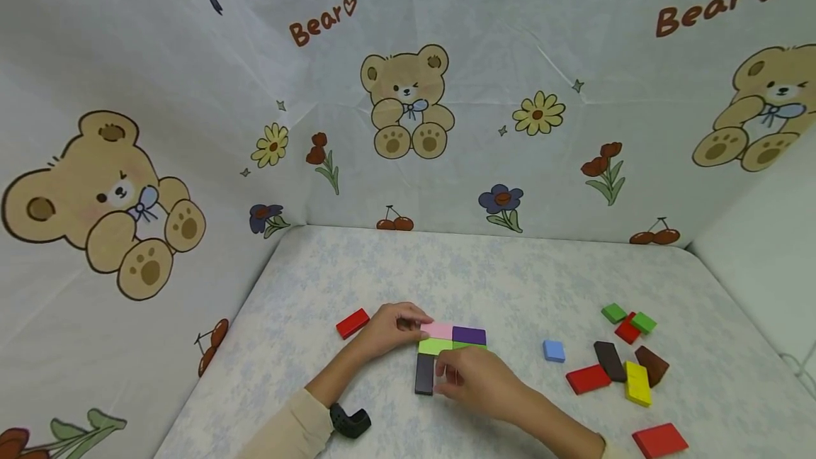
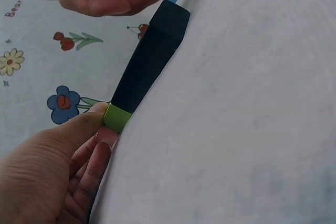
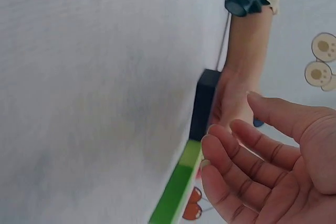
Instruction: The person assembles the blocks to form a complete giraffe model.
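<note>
In the head view, flat blocks lie together: a pink block [image 1: 438, 331] beside a purple block [image 1: 469, 335], with a light green block [image 1: 436, 346] and a green block [image 3: 173, 195] along their near side. A long dark grey block [image 1: 423, 375] runs from the light green one toward me. My left hand [image 1: 394, 328] pinches the pink block's left end between thumb and forefinger, the thumb also right by the light green block. My right hand [image 1: 478, 377] hovers just right of the dark grey block, its fingers loosely bent around nothing and covering part of the green block.
A red block [image 1: 353, 324] lies left of my left hand. To the right are a blue block [image 1: 554, 351], a yellow block [image 1: 637, 383], a brown block [image 1: 652, 365] and several red, green and dark ones. A bear-print cloth [image 1: 408, 183] rises behind the table.
</note>
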Demonstrator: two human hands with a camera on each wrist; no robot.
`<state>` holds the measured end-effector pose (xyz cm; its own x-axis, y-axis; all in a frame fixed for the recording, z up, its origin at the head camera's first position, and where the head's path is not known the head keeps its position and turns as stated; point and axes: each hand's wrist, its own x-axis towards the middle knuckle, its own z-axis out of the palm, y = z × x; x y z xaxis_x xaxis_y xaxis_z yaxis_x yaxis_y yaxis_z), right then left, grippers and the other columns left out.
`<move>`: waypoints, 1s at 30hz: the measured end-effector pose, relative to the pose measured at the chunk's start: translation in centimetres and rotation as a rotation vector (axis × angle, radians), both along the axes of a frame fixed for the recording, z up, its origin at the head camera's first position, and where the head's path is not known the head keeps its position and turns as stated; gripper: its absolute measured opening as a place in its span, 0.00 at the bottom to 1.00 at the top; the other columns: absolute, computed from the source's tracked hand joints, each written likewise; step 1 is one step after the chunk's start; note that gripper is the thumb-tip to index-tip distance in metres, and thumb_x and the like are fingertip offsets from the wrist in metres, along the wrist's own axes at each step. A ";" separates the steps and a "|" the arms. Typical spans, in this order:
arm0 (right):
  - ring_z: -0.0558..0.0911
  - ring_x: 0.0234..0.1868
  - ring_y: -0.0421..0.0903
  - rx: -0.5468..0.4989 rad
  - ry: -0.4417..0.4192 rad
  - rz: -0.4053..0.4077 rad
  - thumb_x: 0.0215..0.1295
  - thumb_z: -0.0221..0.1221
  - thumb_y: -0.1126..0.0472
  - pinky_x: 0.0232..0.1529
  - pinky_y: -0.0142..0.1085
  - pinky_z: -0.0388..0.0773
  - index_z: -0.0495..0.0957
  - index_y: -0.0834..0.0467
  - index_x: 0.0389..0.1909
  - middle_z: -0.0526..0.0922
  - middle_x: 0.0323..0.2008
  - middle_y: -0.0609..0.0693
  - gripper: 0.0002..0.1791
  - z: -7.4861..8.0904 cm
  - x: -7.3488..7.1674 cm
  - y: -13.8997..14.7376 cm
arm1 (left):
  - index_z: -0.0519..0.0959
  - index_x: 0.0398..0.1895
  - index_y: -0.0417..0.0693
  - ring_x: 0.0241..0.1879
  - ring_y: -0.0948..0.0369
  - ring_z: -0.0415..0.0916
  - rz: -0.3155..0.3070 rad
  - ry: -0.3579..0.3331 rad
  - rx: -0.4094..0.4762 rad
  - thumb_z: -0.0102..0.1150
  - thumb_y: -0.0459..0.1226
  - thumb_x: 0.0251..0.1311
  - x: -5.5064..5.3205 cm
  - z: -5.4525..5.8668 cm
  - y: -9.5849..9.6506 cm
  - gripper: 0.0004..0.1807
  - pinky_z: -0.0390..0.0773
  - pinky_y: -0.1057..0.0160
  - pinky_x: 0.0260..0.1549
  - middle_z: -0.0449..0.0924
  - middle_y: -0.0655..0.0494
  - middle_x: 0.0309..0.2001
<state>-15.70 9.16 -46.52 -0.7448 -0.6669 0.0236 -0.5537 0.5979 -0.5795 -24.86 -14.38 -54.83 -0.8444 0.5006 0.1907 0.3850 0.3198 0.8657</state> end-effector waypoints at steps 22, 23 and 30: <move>0.77 0.31 0.35 0.142 0.073 -0.401 0.56 0.74 0.53 0.29 0.30 0.76 0.85 0.52 0.45 0.84 0.35 0.38 0.17 1.4 1.0 14.2 | 0.89 0.48 0.57 0.35 0.65 0.77 0.005 0.006 0.014 0.74 0.41 0.59 0.3 0.1 0.0 0.13 0.78 0.67 0.34 0.85 0.63 0.43; 0.76 0.30 0.35 0.152 0.064 -0.432 0.56 0.75 0.54 0.28 0.30 0.76 0.85 0.53 0.45 0.84 0.34 0.38 0.17 1.2 1.1 14.8 | 0.89 0.48 0.57 0.35 0.65 0.77 0.004 0.006 0.010 0.74 0.42 0.59 0.3 0.1 0.0 0.13 0.78 0.67 0.34 0.85 0.63 0.43; 0.73 0.28 0.34 0.230 0.057 -0.499 0.52 0.77 0.54 0.29 0.29 0.76 0.85 0.56 0.45 0.84 0.38 0.43 0.21 -0.1 1.2 18.2 | 0.89 0.49 0.58 0.35 0.64 0.78 0.000 0.024 0.004 0.73 0.43 0.60 0.3 0.3 0.0 0.13 0.79 0.66 0.34 0.85 0.64 0.44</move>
